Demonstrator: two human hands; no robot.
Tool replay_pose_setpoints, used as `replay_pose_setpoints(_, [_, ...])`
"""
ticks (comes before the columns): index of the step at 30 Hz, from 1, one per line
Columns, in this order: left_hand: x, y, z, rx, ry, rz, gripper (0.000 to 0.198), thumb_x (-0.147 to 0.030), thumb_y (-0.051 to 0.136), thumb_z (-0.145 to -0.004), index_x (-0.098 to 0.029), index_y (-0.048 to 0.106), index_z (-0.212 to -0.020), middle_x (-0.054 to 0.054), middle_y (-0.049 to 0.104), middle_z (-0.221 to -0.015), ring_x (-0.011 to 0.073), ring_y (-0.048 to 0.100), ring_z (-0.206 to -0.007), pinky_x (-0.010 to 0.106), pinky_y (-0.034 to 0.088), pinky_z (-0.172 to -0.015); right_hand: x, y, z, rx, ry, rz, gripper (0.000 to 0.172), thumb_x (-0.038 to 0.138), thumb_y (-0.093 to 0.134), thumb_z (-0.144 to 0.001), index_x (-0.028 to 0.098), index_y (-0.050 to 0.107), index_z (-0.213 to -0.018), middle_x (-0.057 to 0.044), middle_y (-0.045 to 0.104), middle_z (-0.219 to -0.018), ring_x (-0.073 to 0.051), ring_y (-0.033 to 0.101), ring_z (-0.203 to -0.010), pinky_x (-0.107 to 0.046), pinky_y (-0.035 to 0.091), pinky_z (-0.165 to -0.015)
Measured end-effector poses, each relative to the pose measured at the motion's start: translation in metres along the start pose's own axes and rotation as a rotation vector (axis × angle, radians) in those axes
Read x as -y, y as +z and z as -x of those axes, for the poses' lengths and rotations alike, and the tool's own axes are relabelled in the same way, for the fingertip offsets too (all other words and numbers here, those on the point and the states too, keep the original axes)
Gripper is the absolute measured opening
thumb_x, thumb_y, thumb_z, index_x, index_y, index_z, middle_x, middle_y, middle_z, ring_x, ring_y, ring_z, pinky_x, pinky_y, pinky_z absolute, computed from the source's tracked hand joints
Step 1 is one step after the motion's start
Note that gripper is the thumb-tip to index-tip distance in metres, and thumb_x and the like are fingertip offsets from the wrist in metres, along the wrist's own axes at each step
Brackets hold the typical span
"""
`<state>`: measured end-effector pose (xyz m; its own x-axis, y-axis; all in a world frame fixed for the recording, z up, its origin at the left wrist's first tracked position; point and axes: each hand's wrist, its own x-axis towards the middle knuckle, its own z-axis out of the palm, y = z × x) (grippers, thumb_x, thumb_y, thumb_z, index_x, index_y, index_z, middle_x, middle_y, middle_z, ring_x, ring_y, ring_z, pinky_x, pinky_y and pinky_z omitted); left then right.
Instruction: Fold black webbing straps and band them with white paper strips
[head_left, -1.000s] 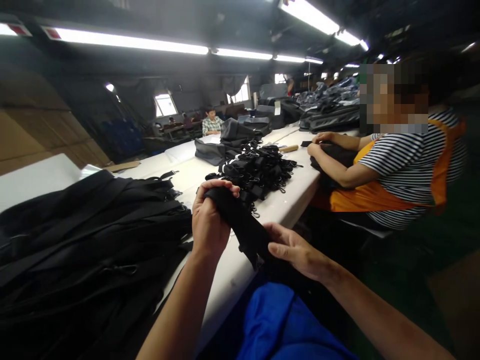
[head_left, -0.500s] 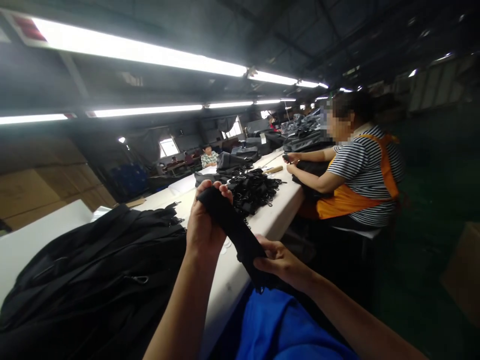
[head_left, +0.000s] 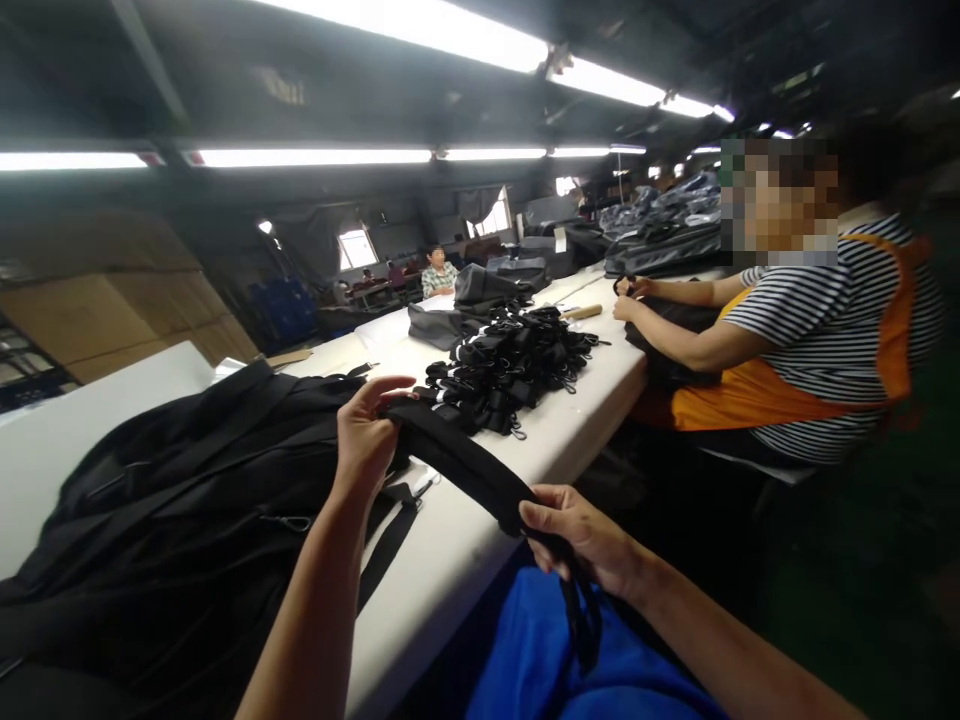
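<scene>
A black padded strap [head_left: 459, 462] stretches between my hands above the white table's [head_left: 442, 545] near edge. My left hand [head_left: 365, 437] pinches its far end beside the big heap of black straps [head_left: 180, 500]. My right hand [head_left: 581, 540] is closed around its near end, and a thin webbing tail hangs down from there over my blue lap [head_left: 555, 650]. Another narrow black webbing strip [head_left: 390, 535] lies on the table below my left hand.
A pile of black buckled strap pieces [head_left: 510, 365] sits mid-table, with grey bags [head_left: 465, 300] behind it. A person in a striped shirt and orange apron [head_left: 817, 340] works on black fabric at the right. Another person [head_left: 437, 272] sits far back.
My left hand has dropped lower and moved left toward the heap, pulling the strap out flatter and longer. My right hand has closed around the near end. The camera view has shifted.
</scene>
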<state>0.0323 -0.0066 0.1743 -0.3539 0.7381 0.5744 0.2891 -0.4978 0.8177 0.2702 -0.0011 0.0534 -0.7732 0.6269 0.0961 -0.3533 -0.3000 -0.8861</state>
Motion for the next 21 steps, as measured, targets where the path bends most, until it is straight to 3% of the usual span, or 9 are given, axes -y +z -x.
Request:
replay_pose_setpoints(4, [0.050, -0.002, -0.019, 0.117, 0.026, -0.118, 0.031, -0.009, 0.062, -0.067, -0.018, 0.075, -0.093, 0.005, 0.075, -0.094, 0.0185, 0.069, -0.088, 0.024, 0.053, -0.075, 0.002, -0.021, -0.010, -0.030, 0.087, -0.048, 0.032, 0.043, 0.069, -0.087, 0.011, 0.063, -0.084, -0.002, 0.063, -0.063, -0.007, 0.055, -0.046, -0.014, 0.039, -0.042])
replay_pose_setpoints(7, [0.089, 0.013, -0.036, 0.065, -0.001, -0.102, 0.030, -0.016, 0.063, -0.071, -0.019, 0.073, -0.099, 0.006, 0.075, -0.096, 0.0203, 0.070, -0.087, 0.027, 0.055, -0.072, 0.002, -0.038, -0.017, -0.041, 0.137, -0.074, 0.034, 0.044, 0.064, -0.090, 0.010, 0.066, -0.097, -0.008, 0.069, -0.075, -0.012, 0.064, -0.062, -0.018, 0.048, -0.052])
replay_pose_setpoints(10, [0.122, 0.029, -0.048, -0.025, -0.002, -0.115, 0.026, -0.018, 0.061, -0.076, -0.019, 0.072, -0.100, 0.005, 0.075, -0.089, 0.0176, 0.069, -0.079, 0.023, 0.053, -0.065, 0.000, -0.052, -0.025, -0.145, 0.067, -0.133, 0.029, 0.041, 0.063, -0.091, 0.013, 0.065, -0.093, -0.007, 0.070, -0.077, -0.012, 0.063, -0.061, -0.021, 0.052, -0.057])
replay_pose_setpoints(15, [0.145, 0.035, -0.053, -0.120, 0.034, -0.212, 0.020, -0.030, 0.061, -0.086, -0.018, 0.069, -0.101, 0.005, 0.074, -0.082, 0.0186, 0.070, -0.078, 0.026, 0.052, -0.069, -0.007, -0.063, -0.036, -0.228, 0.009, -0.236, 0.025, 0.037, 0.068, -0.088, 0.012, 0.064, -0.087, -0.009, 0.072, -0.089, -0.009, 0.061, -0.058, -0.022, 0.056, -0.062])
replay_pose_setpoints(19, [0.158, 0.018, -0.055, -0.170, 0.050, -0.382, 0.017, -0.030, 0.064, -0.086, -0.020, 0.072, -0.097, 0.002, 0.072, -0.079, 0.0184, 0.067, -0.077, 0.028, 0.049, -0.072, -0.011, -0.065, -0.050, -0.209, 0.072, -0.269, 0.026, 0.034, 0.075, -0.082, 0.011, 0.064, -0.090, -0.008, 0.071, -0.087, -0.008, 0.060, -0.058, -0.022, 0.056, -0.061])
replay_pose_setpoints(21, [0.175, 0.007, -0.054, -0.160, 0.003, -0.388, 0.014, -0.027, 0.068, -0.081, -0.020, 0.075, -0.091, 0.001, 0.070, -0.075, 0.0168, 0.063, -0.069, 0.026, 0.047, -0.066, -0.013, -0.066, -0.060, -0.247, 0.102, -0.290, 0.028, 0.035, 0.077, -0.080, 0.011, 0.065, -0.089, -0.006, 0.071, -0.082, -0.007, 0.057, -0.053, -0.021, 0.056, -0.059])
